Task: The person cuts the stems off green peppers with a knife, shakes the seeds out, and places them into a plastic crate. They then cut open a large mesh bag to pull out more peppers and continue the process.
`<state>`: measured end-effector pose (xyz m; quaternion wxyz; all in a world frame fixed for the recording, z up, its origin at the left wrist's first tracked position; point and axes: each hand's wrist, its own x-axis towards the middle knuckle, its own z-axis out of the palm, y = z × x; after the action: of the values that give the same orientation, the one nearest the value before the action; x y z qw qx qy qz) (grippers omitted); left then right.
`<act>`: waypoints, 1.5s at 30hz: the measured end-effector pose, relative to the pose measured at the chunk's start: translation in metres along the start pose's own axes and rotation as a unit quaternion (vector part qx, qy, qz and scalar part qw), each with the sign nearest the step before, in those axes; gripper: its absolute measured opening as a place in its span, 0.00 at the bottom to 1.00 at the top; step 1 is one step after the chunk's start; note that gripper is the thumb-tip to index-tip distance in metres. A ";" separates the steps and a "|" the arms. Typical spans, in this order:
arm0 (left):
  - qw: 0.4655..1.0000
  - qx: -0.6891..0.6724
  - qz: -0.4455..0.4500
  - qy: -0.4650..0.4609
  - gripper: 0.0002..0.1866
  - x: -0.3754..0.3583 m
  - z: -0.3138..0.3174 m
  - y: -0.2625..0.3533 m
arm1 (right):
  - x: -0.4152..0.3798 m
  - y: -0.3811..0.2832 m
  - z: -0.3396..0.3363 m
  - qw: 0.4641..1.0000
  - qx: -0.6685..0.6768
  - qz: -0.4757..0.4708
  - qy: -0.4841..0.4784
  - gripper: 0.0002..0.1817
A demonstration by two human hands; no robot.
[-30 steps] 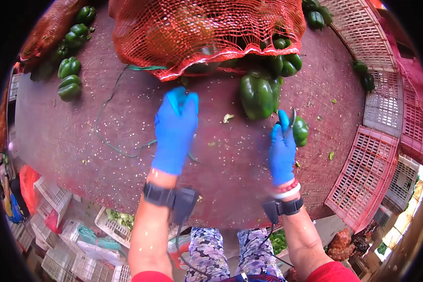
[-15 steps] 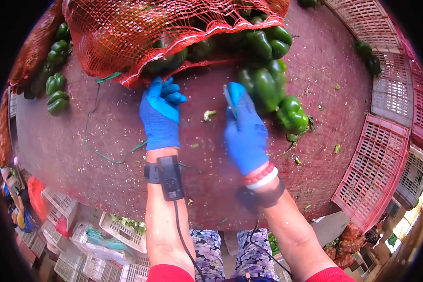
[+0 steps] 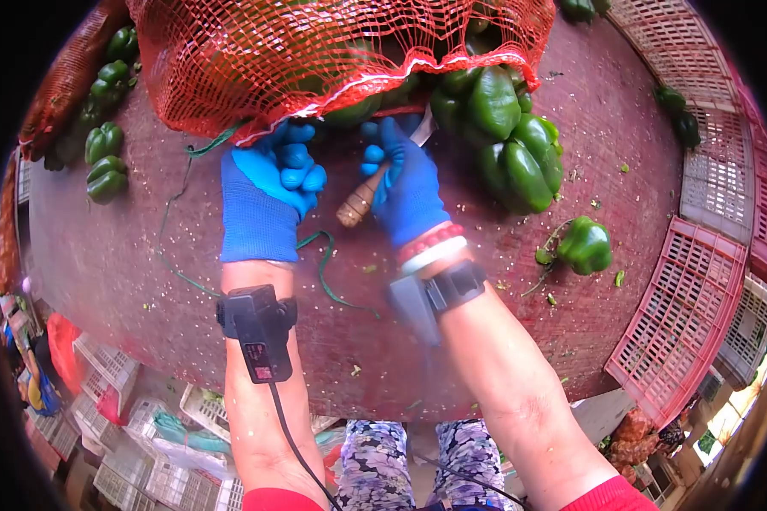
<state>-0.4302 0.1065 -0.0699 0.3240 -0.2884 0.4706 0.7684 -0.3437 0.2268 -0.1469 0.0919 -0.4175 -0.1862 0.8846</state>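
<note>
A red mesh bag [image 3: 256,72] of green bell peppers lies across the far side of the table, its mouth facing me. My left hand [image 3: 268,192], in a blue glove, is closed at the bag's edge, fingers curled on the netting. In my gloved right hand [image 3: 409,187] is a knife [image 3: 358,204] with a wooden handle; its blade points away, towards the bag mouth. Just right of the blade, green bell peppers [image 3: 524,166] spill out of the bag. A single green bell pepper [image 3: 585,245] with its stem sits nearer to me.
Plastic crates [image 3: 677,315] line the table's right edge. More peppers [image 3: 106,179] lie at the left beside another mesh bag [image 3: 68,85]. Green string [image 3: 324,268] trails over the reddish table [image 3: 486,341], which is strewn with scraps. Stacked crates [image 3: 170,485] stand below on the left.
My left hand has moved left along the bag's edge. My right hand has shifted left and turned, showing the knife handle. The single pepper has moved right and towards me; others have spilled further.
</note>
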 end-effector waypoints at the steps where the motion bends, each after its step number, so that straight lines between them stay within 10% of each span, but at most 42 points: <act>1: 1.000 -0.005 -0.008 -0.004 0.17 -0.001 -0.001 0.000 | 0.005 0.002 0.000 0.998 0.054 0.014 -0.020 0.11; 20: 0.995 0.091 -0.047 -0.015 0.16 0.015 -0.033 -0.022 | -0.004 -0.028 -0.013 0.987 -0.152 0.038 -0.034 0.15; 28: 0.983 0.083 -0.084 -0.141 0.22 -0.039 -0.063 -0.090 | -0.163 -0.043 -0.105 0.933 -0.351 0.068 -0.036 0.12; 30: 0.981 0.090 -0.126 -0.118 0.25 -0.061 -0.042 -0.118 | -0.209 -0.049 -0.144 0.873 -0.470 0.124 -0.027 0.13; 32: 0.971 -0.007 -0.193 -0.139 0.28 -0.075 -0.020 -0.143 | -0.269 -0.040 -0.195 0.701 -0.699 -0.057 -0.126 0.14; 40: 0.984 -0.078 -0.119 -0.104 0.23 -0.097 0.027 -0.167 | -0.581 -0.134 -0.399 0.680 -0.648 0.278 0.202 0.09; 42: 0.986 0.032 -0.087 -0.137 0.20 -0.130 0.022 -0.168 | -0.614 -0.177 -0.400 0.559 -0.659 0.418 0.280 0.19; 45: 0.908 0.360 0.100 -0.190 0.17 -0.204 -0.008 -0.205 | -0.617 -0.190 -0.448 0.556 -0.759 0.261 0.217 0.17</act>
<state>-0.1439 0.1247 -0.0305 0.4104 0.0479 0.6709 0.6158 0.3951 0.3174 0.1043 -0.4560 -0.5424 -0.6460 0.2839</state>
